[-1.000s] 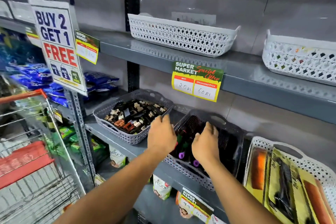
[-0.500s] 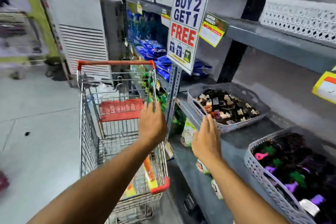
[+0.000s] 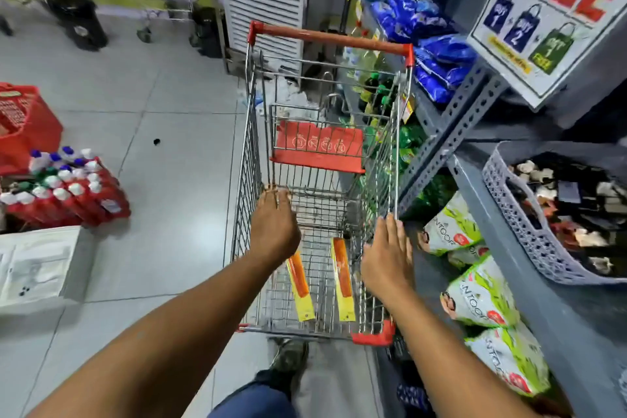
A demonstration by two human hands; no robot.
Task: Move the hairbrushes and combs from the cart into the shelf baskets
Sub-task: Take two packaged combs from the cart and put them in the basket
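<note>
A wire shopping cart (image 3: 249,153) with a red handle stands in front of me. Two packaged orange combs on yellow cards lie on its floor, one on the left (image 3: 300,285) and one on the right (image 3: 343,278). My left hand (image 3: 275,226) hovers over the cart's left half, fingers apart, holding nothing. My right hand (image 3: 386,254) hangs over the cart's right side wall, also empty with fingers stretched out. A grey shelf basket (image 3: 509,210) of small hair clips sits on the shelf at the right.
Grey metal shelving (image 3: 451,132) stands tight against the cart's right side, with green-and-white bags (image 3: 481,295) below. A pack of red bottles (image 3: 64,193) and a white box (image 3: 37,265) sit on the floor at left. My foot (image 3: 288,360) is just behind the cart.
My view has swung left and down from the shelf baskets to the cart. Both empty hands have moved from the baskets to above the cart's interior.
</note>
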